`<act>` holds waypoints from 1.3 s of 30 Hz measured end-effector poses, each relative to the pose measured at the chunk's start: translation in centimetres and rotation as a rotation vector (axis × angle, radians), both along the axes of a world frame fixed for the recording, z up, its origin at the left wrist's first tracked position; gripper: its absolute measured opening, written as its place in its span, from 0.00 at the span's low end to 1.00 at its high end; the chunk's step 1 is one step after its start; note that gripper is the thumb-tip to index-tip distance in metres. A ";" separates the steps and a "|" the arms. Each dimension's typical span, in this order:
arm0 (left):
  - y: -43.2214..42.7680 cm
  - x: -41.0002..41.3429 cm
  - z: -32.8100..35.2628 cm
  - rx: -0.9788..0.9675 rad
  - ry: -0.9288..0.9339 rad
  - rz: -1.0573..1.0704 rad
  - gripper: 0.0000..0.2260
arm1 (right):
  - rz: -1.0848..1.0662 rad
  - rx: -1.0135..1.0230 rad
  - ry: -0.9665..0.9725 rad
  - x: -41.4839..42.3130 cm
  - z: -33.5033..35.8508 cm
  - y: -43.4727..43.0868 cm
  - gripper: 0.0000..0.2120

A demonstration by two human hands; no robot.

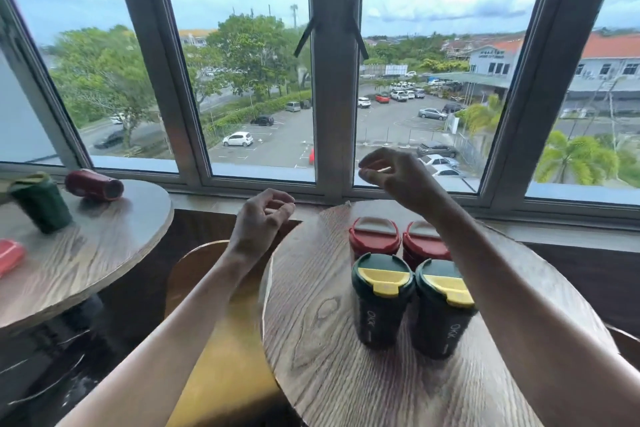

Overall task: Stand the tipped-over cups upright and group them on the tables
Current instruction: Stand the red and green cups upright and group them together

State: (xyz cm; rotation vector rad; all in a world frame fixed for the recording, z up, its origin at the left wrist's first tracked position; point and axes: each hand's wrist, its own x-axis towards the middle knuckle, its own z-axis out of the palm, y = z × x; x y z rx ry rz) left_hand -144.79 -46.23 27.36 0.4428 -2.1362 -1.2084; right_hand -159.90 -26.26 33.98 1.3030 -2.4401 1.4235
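Four cups are grouped upright on the round wooden counter (pixel 311 340) at the right: two dark green cups with yellow lids in front, the left one (pixel 379 302) and the right one (pixel 441 314) just beside each other, and two red cups behind them, the left red cup (pixel 374 236) fully seen and the right red cup (pixel 420 241) partly hidden by the right forearm. On the second counter (pixel 104 246) at the left, a red cup (pixel 93 185) is seen lying on its side near the window edge, a green cup (pixel 40 201) is standing but blurred and seemingly tilted, and a reddish object (pixel 10 255) is cut off at the frame edge. The left hand (pixel 259 222) is held in the air between the two counters, its grip loosely curled and empty, fingers apart from everything. The right hand (pixel 394 173) is raised above the far rim of the right counter, in front of the window (pixel 336 80), its grip loosely curled and holding no cup. A yellow chair seat (pixel 221 340) is visible below, between the counters
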 end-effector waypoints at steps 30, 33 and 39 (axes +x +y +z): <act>-40.9 32.7 -2.1 0.075 -0.063 0.703 0.04 | 0.567 -0.031 -0.354 27.1 -8.8 -54.2 0.06; -45.8 32.7 -2.2 0.091 -0.110 0.673 0.04 | 0.528 0.001 -0.372 27.5 -9.3 -58.4 0.06; -54.4 30.9 -2.6 0.078 -0.152 0.551 0.06 | 0.415 -0.030 -0.372 27.6 -9.6 -64.9 0.07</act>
